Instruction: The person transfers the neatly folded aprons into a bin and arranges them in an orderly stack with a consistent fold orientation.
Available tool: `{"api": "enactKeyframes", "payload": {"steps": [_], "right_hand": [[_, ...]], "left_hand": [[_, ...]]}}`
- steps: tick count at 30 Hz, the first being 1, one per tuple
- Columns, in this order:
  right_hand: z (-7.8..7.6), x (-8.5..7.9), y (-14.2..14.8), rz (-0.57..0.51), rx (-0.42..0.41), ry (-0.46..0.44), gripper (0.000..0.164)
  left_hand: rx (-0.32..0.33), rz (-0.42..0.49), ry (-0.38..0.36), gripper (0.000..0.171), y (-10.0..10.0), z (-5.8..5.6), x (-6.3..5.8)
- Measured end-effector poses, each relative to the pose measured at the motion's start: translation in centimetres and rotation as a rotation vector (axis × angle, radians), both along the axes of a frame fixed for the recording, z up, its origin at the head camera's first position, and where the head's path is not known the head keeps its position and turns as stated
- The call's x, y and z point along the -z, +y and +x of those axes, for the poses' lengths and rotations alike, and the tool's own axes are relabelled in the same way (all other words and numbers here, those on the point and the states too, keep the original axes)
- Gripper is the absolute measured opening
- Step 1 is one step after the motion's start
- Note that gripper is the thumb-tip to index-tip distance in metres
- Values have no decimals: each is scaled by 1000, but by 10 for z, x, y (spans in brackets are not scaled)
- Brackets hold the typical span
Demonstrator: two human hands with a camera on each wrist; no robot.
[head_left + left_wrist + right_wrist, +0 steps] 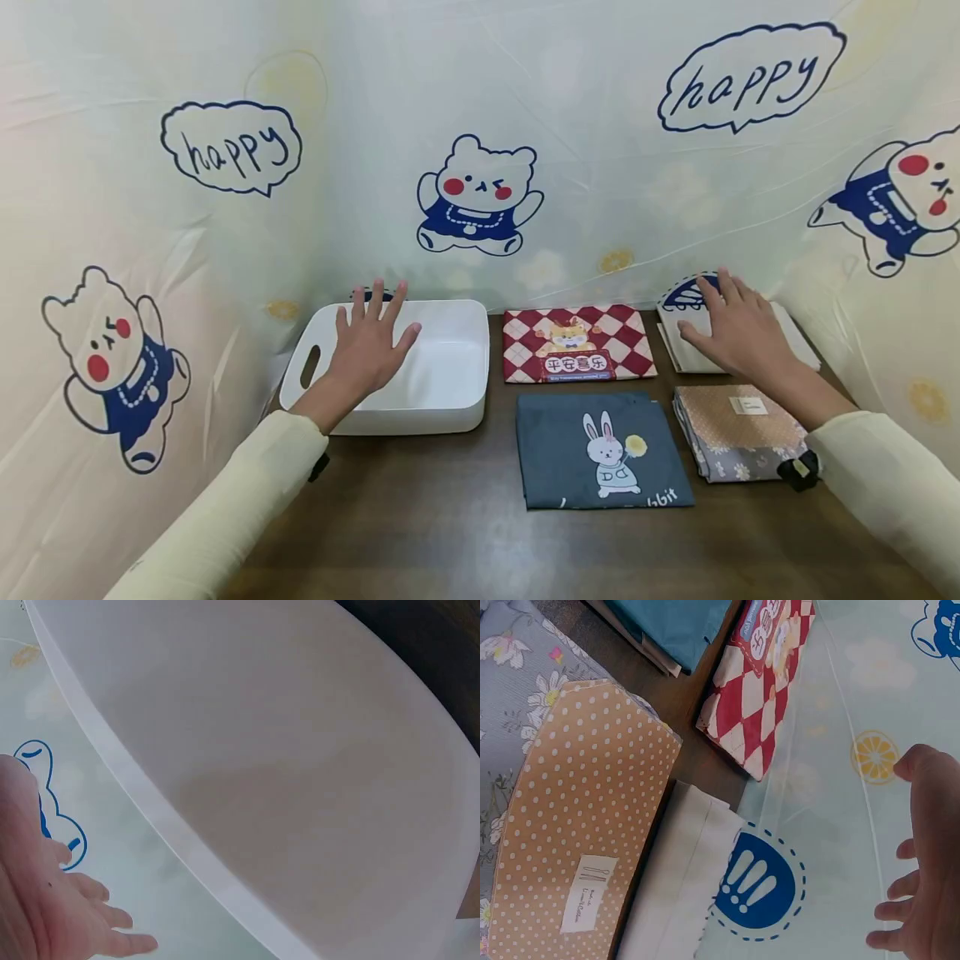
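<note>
My left hand [367, 350] is over the white plastic bin [420, 422], its fingers spread and straight, holding nothing. In the left wrist view the bin's inside [262, 750] fills most of the picture, with the hand [45, 907] at the lower left. On the other side my right hand [738, 329] hovers over a folded white cloth [797, 342], thumb apart from the fingers, grasping nothing. The right wrist view has this cloth [679, 877] at the bottom, beside the blue round print, with the hand [934, 862] at the right edge.
A red-and-white checked folded cloth [517, 333] lies right of the bin. Nearer me is a dark grey-blue folded cloth with a rabbit [555, 450]. A tan dotted and grey floral folded cloth [720, 425] sits beside it. Printed curtain [585, 208] surrounds the brown tabletop [420, 517].
</note>
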State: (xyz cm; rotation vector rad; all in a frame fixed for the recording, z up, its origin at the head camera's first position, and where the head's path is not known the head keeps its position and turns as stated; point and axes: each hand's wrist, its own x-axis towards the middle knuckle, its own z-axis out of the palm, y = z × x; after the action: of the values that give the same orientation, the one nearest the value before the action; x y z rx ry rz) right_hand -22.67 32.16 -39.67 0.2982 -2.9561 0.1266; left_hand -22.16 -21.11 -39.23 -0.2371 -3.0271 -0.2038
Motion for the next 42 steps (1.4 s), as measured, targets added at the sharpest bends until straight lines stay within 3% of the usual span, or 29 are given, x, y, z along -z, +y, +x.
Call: {"api": "enactKeyframes", "payload": {"steps": [2,4,8,11,14,17,19,23,26,30,35,39,42], "right_hand": [[1,1,0,-32,4,-32,77],[2,0,0,-132,4,-99,69],[7,-4,-3,-491,32,-337,55],[11,-4,-4,-756,81,-535,51],[19,-1,-4,-902,125,-714,48],[33,4,-4,-932,141,-841,47],[45,8,-6,-936,141,-898,49],[67,18,-13,-932,187,-962,49],[78,28,-20,-926,234,-976,51],[86,39,-28,-886,255,-970,58],[86,45,-36,-841,236,-971,69],[87,50,-42,-850,240,-988,74],[90,57,-46,-857,255,-972,74]], "left_hand": [[5,24,15,72,2,-1,2],[6,88,33,67,5,0,2],[-13,351,11,50,18,12,-8],[-31,589,-70,38,34,33,-22],[-38,810,-229,30,54,57,-31],[-60,976,-451,27,74,81,-32],[-70,1039,-580,27,85,96,-27],[-69,1085,-732,27,103,119,-10],[-89,1099,-775,31,113,130,8],[-189,1127,-792,40,128,133,29],[-297,1177,-758,40,142,131,44],[-331,1233,-774,34,149,132,58],[-348,1257,-787,40,155,134,67]]}}
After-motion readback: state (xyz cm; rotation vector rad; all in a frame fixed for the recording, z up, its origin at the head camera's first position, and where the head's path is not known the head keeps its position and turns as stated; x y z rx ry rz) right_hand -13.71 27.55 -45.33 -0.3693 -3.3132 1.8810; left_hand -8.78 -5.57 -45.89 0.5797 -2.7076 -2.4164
